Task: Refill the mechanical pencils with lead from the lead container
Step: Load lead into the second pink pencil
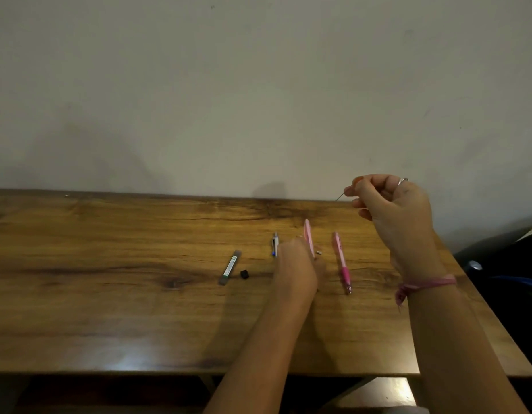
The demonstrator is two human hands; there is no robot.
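- Head view: a wooden bench stands against a plain pale wall, with two bare forearms reaching over it from the near edge.
- The right hand is raised above the far right part of the bench. Its fingers are curled, and thumb and forefinger pinch a thin pencil lead whose free end points left and slightly down, clear of the bench.
- A ring sits on one finger of that hand, and a pink thread band is tied round the wrist.
- The left hand is low over the middle of the bench. Its grip is closed round a pale pink mechanical pencil, which sticks up and away from the fingers; the lower part of the pencil is hidden by the hand.
- Just left of that hand a white and blue mechanical pencil lies on the bench, pointing away from the person.
- To the right of the left hand a darker pink mechanical pencil lies flat, its tip toward the near edge.
- A tiny pale piece, too small to identify, lies between the two pink pencils.
- The lead container, a slim grey tube with a label, lies on the bench left of the pencils, apart from both hands.
- A small black cap lies just beside the container on its right.
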